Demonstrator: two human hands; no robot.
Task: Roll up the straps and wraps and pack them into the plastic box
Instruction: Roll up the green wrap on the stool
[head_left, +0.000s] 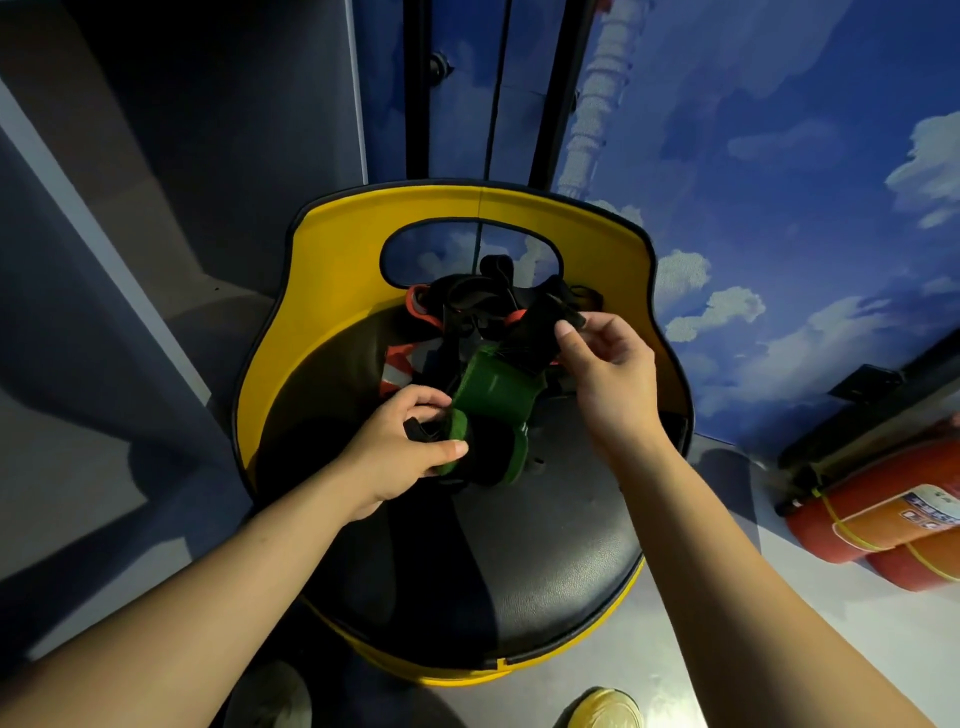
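A green and black wrap (491, 395) stretches over the black seat of a yellow chair (332, 270). My left hand (400, 441) grips its lower rolled end between thumb and fingers. My right hand (605, 358) pinches the wrap's black upper end, up and to the right. Behind them lies a tangle of black straps (480, 301) with orange trim, and an orange and silver reflective strap (397, 366) sits at its left. No plastic box is in view.
The chair's black seat cushion (519, 561) spreads out in front of the pile. Two red fire extinguishers (883, 514) lie on the floor at right. A blue wall with painted clouds (779, 208) stands behind. The toe of a shoe (605, 709) shows at the bottom edge.
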